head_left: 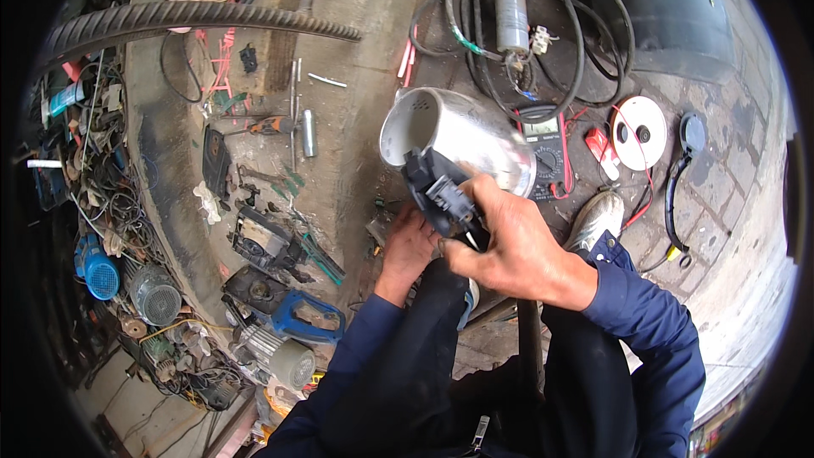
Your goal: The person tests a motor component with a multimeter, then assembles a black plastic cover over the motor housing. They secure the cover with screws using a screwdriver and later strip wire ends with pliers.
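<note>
A shiny metal kettle body (475,140) lies tilted on its side, its round mouth facing left and small strainer holes near the rim. At the mouth sits its black plastic handle (437,191), with a small switch-like block on it. My right hand (526,242) is closed on the handle's lower end, thumb and fingers pinching it. A thin pale piece shows by the fingertips; I cannot make out what it is. Below the handle is my left hand (407,250), close to my knee. Its fingers are mostly hidden behind the black part.
A red multimeter (545,148) lies right of the kettle, beside a white disc-shaped base (638,132). Coiled black cable (585,34) and a grey cylinder (511,21) are beyond. Leftward lie an orange-handled screwdriver (270,125), a blue-handled tool (309,316), and heaped motors and scrap (157,294).
</note>
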`<state>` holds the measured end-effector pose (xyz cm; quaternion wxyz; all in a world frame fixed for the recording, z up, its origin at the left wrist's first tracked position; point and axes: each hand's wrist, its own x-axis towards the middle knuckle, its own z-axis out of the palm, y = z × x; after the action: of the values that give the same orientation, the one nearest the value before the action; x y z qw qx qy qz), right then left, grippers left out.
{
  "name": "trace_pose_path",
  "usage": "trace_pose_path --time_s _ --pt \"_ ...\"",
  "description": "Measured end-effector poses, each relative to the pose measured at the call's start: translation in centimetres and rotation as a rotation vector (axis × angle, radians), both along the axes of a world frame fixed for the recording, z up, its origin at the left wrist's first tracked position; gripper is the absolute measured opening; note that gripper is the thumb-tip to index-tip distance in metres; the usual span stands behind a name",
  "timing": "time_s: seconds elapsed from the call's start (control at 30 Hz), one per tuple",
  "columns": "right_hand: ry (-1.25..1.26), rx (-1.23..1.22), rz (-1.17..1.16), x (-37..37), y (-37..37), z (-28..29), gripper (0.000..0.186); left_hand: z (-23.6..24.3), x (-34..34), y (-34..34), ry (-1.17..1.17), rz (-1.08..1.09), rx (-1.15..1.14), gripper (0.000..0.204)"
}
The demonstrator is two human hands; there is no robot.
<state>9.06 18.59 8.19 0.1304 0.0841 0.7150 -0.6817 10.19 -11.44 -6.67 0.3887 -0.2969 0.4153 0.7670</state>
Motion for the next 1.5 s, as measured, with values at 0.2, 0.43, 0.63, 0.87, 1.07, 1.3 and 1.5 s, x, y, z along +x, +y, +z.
trace_pose_path --time_s 0.2,0.43,0.63,0.87,1.07,1.3,1.5 --pt "0.274 0.089 -0.09 -1.8 -1.6 -3.0 0.04 0.0 -2.5 2.3 0.271 -0.067 -0.035 0.042" --pt "0.284 0.093 -0.128 1.0 -3.8 -9.6 0.046 0.5 -4.5 3.7 0.3 0.058 -0.087 0.038" --pt "0.327 0.252 -0.023 4.7 -3.0 -11.7 0.046 -0.6 -3.0 4.8 0.308 0.01 -0.239 0.035" --pt "0.111 0.384 0.005 7.7 -1.0 -12.0 0.036 1.2 -0.7 3.8 0.369 -0.175 -0.366 0.028" --pt "-0.047 0.612 0.101 11.2 0.5 -14.3 0.038 0.9 1.9 3.5 0.218 -0.572 -0.394 0.034" --pt "-0.023 0.883 0.351 13.9 2.0 -17.2 0.017 -0.8 2.4 8.2 0.37 -0.874 -0.498 0.039" --pt "-0.075 0.936 0.337 16.4 3.5 -18.1 0.014 -1.4 3.3 13.4 1.305 -1.089 -0.531 0.04"
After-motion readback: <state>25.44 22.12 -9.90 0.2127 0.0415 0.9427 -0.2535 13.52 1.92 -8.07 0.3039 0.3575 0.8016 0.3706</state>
